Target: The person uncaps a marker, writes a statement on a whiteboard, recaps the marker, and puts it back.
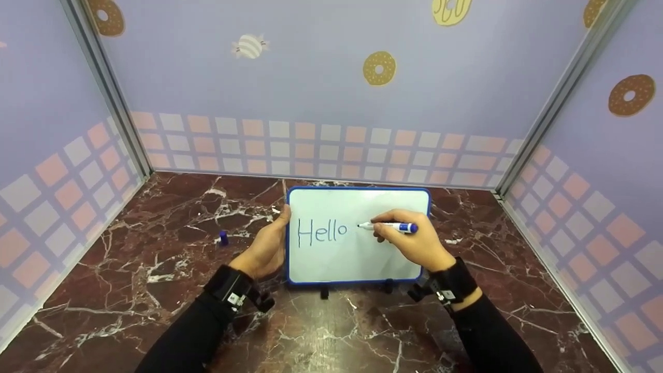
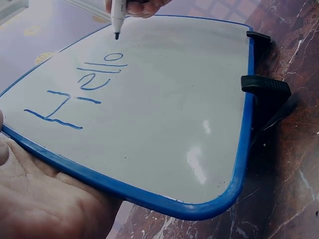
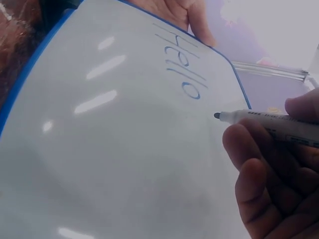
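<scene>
A small whiteboard (image 1: 357,264) with a blue frame stands tilted on black feet (image 2: 266,87), with "Hello" written on it in blue. My left hand (image 1: 267,246) grips its left edge, thumb at the frame and the other fingers behind the board. In my right hand (image 1: 412,241) a white and blue marker (image 1: 399,227) is pinched between thumb and fingers. The marker's uncapped dark tip points left, close to the board just right of the "o". From the right wrist view, the marker (image 3: 269,122) shows its tip right by the writing.
On the marbled dark red table (image 1: 181,290), a blue marker cap (image 1: 223,238) stands left of my left hand. Lilac panels (image 1: 321,88) with printed doughnuts and checks enclose the back and both sides. Black wrist cameras (image 1: 233,290) sit on both forearms.
</scene>
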